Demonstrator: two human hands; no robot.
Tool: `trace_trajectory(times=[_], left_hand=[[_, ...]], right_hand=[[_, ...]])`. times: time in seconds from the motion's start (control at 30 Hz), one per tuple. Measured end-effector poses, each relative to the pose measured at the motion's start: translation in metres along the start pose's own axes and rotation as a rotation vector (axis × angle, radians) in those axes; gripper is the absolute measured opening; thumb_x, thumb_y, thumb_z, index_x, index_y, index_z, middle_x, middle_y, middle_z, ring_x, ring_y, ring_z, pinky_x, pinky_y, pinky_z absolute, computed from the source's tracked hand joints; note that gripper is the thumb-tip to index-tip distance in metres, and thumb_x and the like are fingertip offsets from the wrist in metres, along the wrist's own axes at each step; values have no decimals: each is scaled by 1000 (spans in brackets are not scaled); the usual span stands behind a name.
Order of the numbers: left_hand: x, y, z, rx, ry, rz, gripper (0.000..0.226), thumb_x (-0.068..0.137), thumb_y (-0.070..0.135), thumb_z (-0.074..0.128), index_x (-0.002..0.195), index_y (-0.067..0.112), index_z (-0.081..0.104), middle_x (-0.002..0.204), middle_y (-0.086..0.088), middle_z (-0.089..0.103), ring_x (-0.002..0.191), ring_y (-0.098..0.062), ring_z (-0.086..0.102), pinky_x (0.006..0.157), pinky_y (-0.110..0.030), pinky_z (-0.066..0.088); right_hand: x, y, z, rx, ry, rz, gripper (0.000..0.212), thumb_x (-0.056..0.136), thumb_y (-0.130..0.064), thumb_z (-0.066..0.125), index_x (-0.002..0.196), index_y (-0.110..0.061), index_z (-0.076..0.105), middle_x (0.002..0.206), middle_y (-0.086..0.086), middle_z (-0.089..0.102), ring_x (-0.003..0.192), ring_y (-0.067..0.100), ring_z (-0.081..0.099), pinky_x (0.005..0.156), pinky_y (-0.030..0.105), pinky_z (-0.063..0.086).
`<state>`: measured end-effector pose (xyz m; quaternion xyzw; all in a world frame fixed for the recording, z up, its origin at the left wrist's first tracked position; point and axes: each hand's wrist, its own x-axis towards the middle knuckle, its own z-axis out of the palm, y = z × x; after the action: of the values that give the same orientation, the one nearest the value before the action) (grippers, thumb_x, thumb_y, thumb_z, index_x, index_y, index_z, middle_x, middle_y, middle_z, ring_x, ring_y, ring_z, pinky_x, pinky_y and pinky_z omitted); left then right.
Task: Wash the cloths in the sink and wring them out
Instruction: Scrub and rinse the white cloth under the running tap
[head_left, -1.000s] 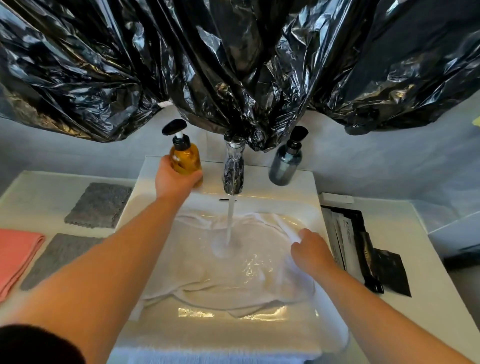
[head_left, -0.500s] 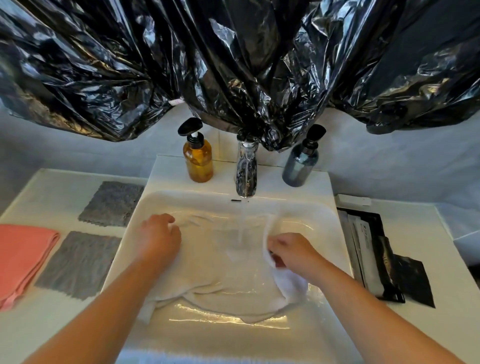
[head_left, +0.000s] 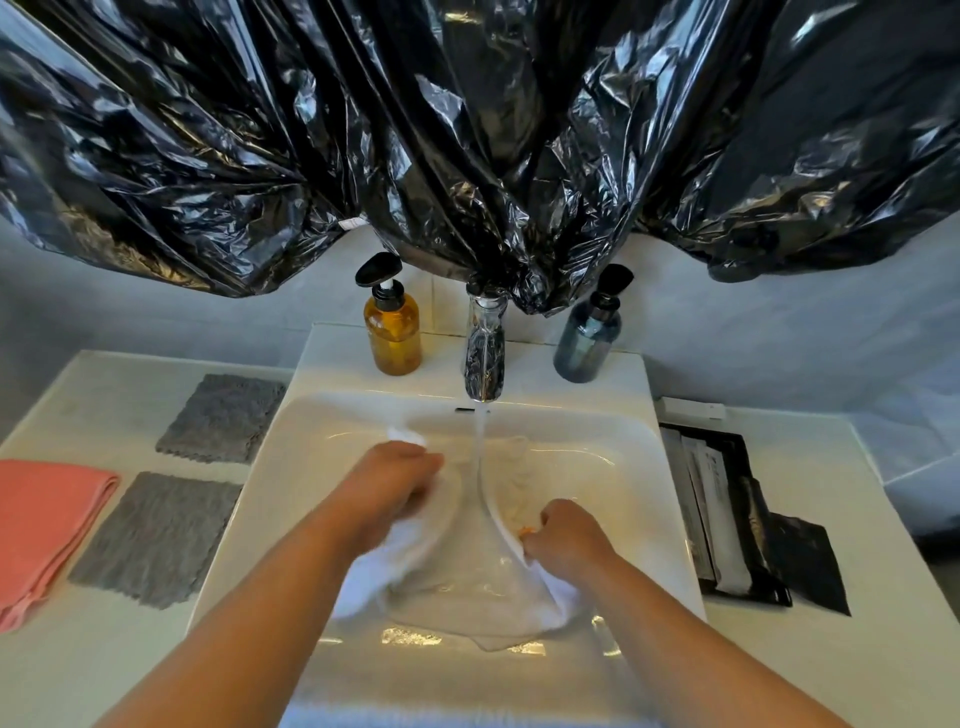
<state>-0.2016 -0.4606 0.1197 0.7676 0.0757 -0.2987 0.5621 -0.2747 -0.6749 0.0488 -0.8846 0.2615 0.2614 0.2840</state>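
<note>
A wet white cloth (head_left: 467, 582) lies bunched in the white sink (head_left: 613, 467) under running water from the tap (head_left: 484, 358). My left hand (head_left: 395, 483) grips the cloth's left side, a fold sticking up past the knuckles. My right hand (head_left: 566, 535) grips its right edge, where a small orange spot shows by the fingers. The stream falls on the cloth between both hands. On the counter to the left lie two grey cloths (head_left: 156, 538) (head_left: 223, 418) and a pink cloth (head_left: 41, 530).
An amber pump bottle (head_left: 392, 327) and a dark blue pump bottle (head_left: 589, 338) flank the tap. Black and silver packets (head_left: 727, 514) lie right of the sink. Crumpled black plastic (head_left: 467, 145) hangs low above the tap.
My left hand left the amber bottle and came down onto the cloth. Both hands now bunch the cloth together under the stream, where it lay spread flat before.
</note>
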Motion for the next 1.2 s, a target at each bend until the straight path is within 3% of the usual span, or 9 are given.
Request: trace_trajectory(times=[0.07, 0.17, 0.27, 0.53, 0.67, 0.77, 0.93, 1.03, 1.2], left_hand=[[-1, -1, 10, 105, -145, 87, 14, 97, 8, 59, 95, 13, 72, 91, -6, 65, 86, -19, 59, 84, -31, 51], [11, -24, -7, 511, 222, 214, 27, 93, 13, 63, 120, 16, 70, 118, -1, 69, 107, -19, 64, 93, -28, 46], [12, -58, -21, 652, 262, 15, 55, 87, 36, 73, 136, 16, 56, 130, -7, 61, 115, -27, 60, 95, -34, 47], [14, -84, -2, 623, 74, -33, 19, 78, 26, 73, 86, 13, 63, 79, 3, 62, 70, -13, 55, 58, -24, 40], [5, -63, 7, 133, 23, 68, 10, 82, 10, 68, 73, 8, 66, 63, -1, 58, 57, -12, 52, 57, -24, 43], [0, -58, 8, -193, -77, -15, 6, 74, 16, 67, 76, 11, 64, 69, -5, 57, 59, -17, 55, 53, -25, 42], [29, -69, -1, 42, 317, -38, 8, 93, 11, 62, 99, 10, 58, 93, -10, 65, 79, -27, 62, 69, -44, 58], [60, -60, 5, 321, 174, 91, 58, 86, 11, 70, 140, 18, 49, 134, -5, 56, 115, -24, 57, 96, -37, 50], [94, -53, 12, 487, -26, 142, 79, 80, 21, 71, 151, 23, 37, 136, -8, 58, 114, -20, 57, 95, -31, 48]], right_hand=[[-4, 4, -2, 39, -6, -9, 29, 83, -22, 64, 67, -19, 40, 69, -4, 42, 63, 15, 42, 52, 24, 29], [-18, 13, -5, 46, 32, 2, 25, 91, -33, 55, 72, -19, 47, 74, -3, 50, 67, 15, 47, 57, 27, 36], [-35, 26, -1, -296, -18, -48, 40, 95, -52, 47, 115, -18, 54, 110, 6, 59, 102, 25, 57, 85, 35, 47], [-59, 12, -8, 0, 40, -208, 17, 93, -15, 50, 108, -22, 48, 105, -3, 55, 95, 19, 55, 65, 23, 40], [-55, -28, -16, 346, 109, -378, 27, 94, -22, 63, 121, -24, 58, 110, -12, 62, 98, 9, 60, 77, 20, 49], [-46, -49, -11, 624, -27, -384, 51, 92, -28, 68, 137, -35, 46, 132, -13, 54, 119, 9, 56, 89, 22, 52], [-39, -38, 35, -18, 87, -322, 110, 61, -88, 55, 151, -38, 18, 162, 3, 13, 151, 29, 17, 116, 46, 34], [-54, -34, 73, -137, 26, -317, 113, 76, -65, 62, 153, -43, -18, 161, 3, -33, 152, 25, -17, 122, 45, 23], [-32, -34, 50, -20, 93, -359, 69, 86, -11, 58, 150, -30, 38, 158, 3, 21, 141, 26, 34, 108, 24, 37]])
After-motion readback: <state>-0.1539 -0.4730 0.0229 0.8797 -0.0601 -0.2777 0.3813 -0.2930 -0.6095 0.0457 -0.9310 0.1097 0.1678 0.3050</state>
